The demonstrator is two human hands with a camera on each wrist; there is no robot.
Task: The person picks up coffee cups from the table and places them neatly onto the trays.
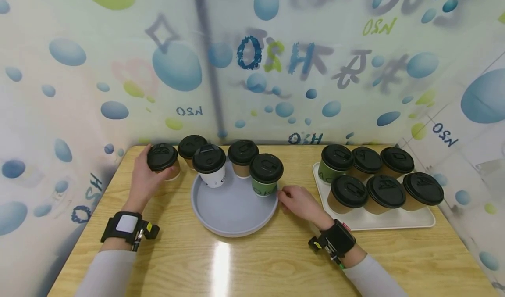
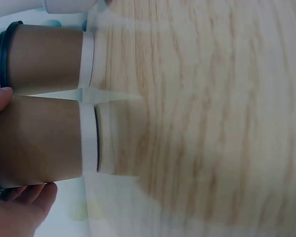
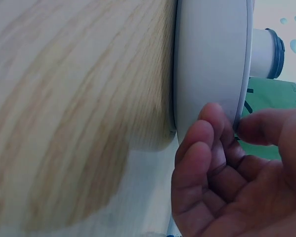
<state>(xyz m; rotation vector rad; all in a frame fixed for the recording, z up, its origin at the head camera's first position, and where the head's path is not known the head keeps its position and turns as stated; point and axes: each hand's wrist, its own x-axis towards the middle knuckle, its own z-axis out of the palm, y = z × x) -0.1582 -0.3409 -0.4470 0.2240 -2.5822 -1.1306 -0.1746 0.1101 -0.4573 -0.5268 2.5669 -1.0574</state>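
My left hand (image 1: 146, 176) grips a brown paper coffee cup (image 2: 39, 140) with a black lid, thumb on one side and fingers on the other. The cup is upright at the table's back left, its base right at the wood. Beside it stands another brown cup (image 2: 49, 59). My right hand (image 1: 301, 204) pinches the rim of a round grey tray (image 1: 232, 213) at its right side, thumb over the edge and curled fingers against the outer wall. On the tray's back half are a white cup (image 1: 213, 176), a brown cup (image 1: 241, 167) and a green cup (image 1: 265, 185), all black-lidded.
At the right, a white rectangular tray (image 1: 418, 220) bears several lidded cups in two rows, a green one (image 1: 329, 172) among them. The patterned wall (image 1: 252, 108) stands directly behind the wooden table (image 1: 177, 262).
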